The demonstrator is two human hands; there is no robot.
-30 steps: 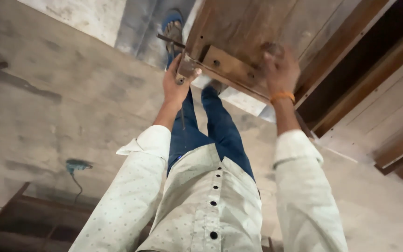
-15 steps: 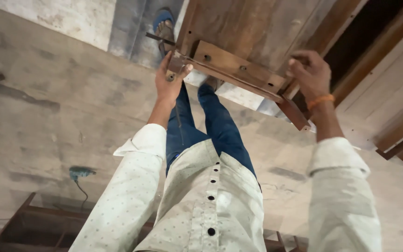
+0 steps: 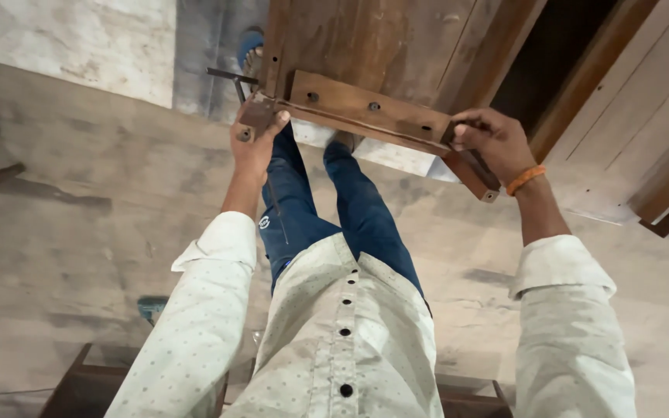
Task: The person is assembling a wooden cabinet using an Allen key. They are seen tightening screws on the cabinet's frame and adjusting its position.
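Left hand (image 3: 253,143) is closed on the left end of a wooden frame piece (image 3: 365,108), thumb over the top edge, fingers wrapped under the corner. Right hand (image 3: 493,143) is closed on the right end of the same piece, fingers curled round the bar where a short diagonal brace (image 3: 474,174) comes off it. The piece has several bolt or screw heads along its face and sits up against a large brown wooden panel (image 3: 365,39). A thin metal rod (image 3: 234,77) sticks out just past the left hand.

Orange band (image 3: 526,179) on the right wrist. Below: white dotted shirt (image 3: 342,340), blue jeans (image 3: 303,209), concrete floor (image 3: 79,193). More wooden boards (image 3: 660,116) lean at right.
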